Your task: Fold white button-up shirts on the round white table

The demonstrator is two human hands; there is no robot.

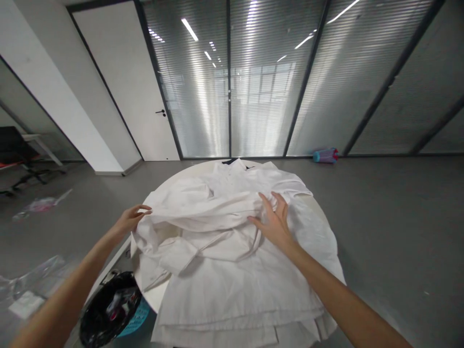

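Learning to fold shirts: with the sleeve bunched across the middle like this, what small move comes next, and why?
Probably press the right hand flat while the left hand draws the white cotton shirt edge outward: the folded sleeve lies creased across it on the round white table.

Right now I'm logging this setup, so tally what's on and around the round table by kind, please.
White garment spread on the table, left hand at its edge, right hand flat on it: 1
Round white table: 1
Basket with black bag on the floor: 1
Blue and pink roll by the glass wall: 1
Clear plastic wrappers on the floor: 2
Total: 6
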